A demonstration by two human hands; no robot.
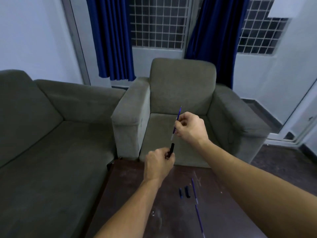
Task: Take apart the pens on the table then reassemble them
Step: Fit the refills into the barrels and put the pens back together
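Observation:
My left hand (pixel 158 163) grips a black pen barrel (pixel 171 148), whose open end points up and away. Just above it, my right hand (pixel 189 127) pinches a thin blue ink refill (pixel 178 117); the refill's clear lower end hangs a short gap above the barrel mouth. Both hands are raised over the far edge of the dark brown table (pixel 137 194). On the table lie two small dark pen caps (pixel 185 192) side by side, a blue refill (pixel 194 190) to their right, and another blue refill (pixel 199 220) nearer to me.
A grey armchair (pixel 181 93) stands straight ahead beyond the table, and a grey sofa (pixel 51 126) fills the left. Blue curtains (pixel 111 40) and barred windows are behind them. Dark floor shows at the right.

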